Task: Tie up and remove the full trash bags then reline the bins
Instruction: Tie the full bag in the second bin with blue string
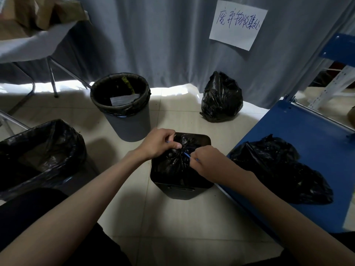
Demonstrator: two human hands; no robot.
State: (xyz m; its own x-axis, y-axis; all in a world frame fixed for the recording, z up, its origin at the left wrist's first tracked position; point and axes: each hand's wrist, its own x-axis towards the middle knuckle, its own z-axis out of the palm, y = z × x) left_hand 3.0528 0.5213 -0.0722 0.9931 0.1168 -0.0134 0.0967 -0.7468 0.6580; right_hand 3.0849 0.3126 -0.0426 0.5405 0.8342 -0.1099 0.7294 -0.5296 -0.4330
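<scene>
Black plastic fills the middle of the view: a full trash bag [173, 166] sits inside a small dark square bin [182, 187] on the pale tiled floor [163, 217], directly in front of you. The bag's mouth is gathered into a bunch at the top of the bin. Your left hand [159, 144] grips that bunch from the left, its fingers [175, 145] curled tight around the plastic. Your right hand [204, 160] is just to the right of the bunch, its fingers pinched narrow on a thin blue drawstring [186, 154] that runs from the gathered plastic into your grip. The two hands are close together but not touching.

Farther away and a little to the left stands a round grey bin [130, 121], lined with a black bag and holding some rubbish. At the near left is a larger bin with an open black liner [42, 150]. At the far right of the floor, against a grey curtain [153, 41], sits a black bag already tied shut [221, 98]. A white paper sign [238, 24] with handwritten characters hangs on the curtain above it. To your right is a blue flat surface [299, 127] with a loose heap of crumpled black bags [278, 169] lying on it. At the far left, a bench [28, 47] draped in white carries brown paper packages.
</scene>
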